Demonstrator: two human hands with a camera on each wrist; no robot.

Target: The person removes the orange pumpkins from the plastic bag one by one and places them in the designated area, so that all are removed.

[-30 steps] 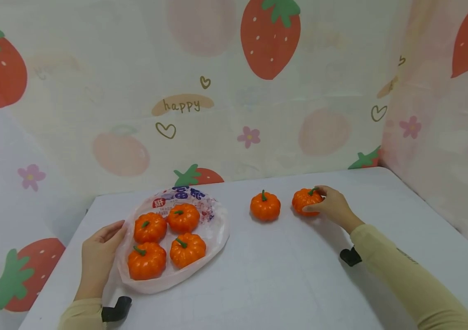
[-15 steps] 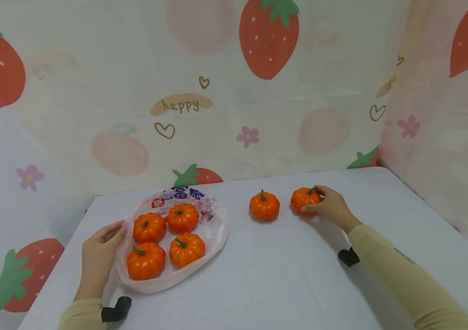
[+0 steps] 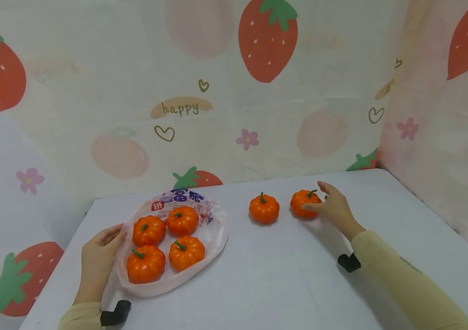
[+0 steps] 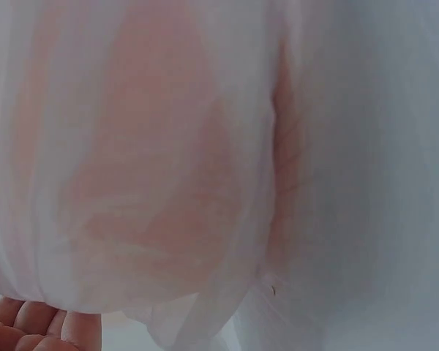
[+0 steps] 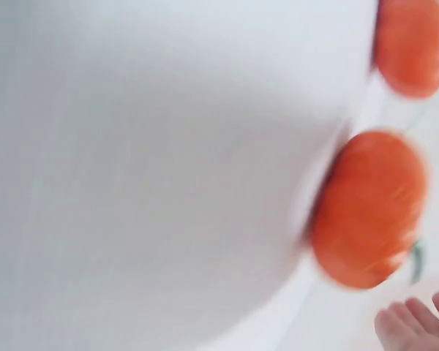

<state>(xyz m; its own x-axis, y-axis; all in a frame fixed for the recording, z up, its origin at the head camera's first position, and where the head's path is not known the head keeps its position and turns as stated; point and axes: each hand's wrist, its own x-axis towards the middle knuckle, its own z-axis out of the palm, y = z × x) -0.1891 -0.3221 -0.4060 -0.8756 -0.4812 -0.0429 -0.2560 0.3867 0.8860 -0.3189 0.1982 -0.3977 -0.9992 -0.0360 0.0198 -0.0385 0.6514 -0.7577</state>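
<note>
Right hand [image 3: 336,210] has spread beside two loose pumpkins [image 3: 301,203]; left hand [image 3: 100,253] pinches one bag [image 3: 217,229] holding four more.

We see a smooth, matt white tabletop [image 5: 154,183] spreading across from 7 to 12 o'clock, and against it at 3 o'clock a glossy, rounded orange pumpkin [image 5: 369,208] with a thin, curved green stem [image 5: 417,261] between its 4 and 5. At 2 o'clock we find a second glossy, rounded orange pumpkin [image 5: 413,47], cut by the top edge. At 4 o'clock we make out a bare right hand [image 5: 418,327], its visible fingertips near the stem, apart from the first pumpkin.
</note>
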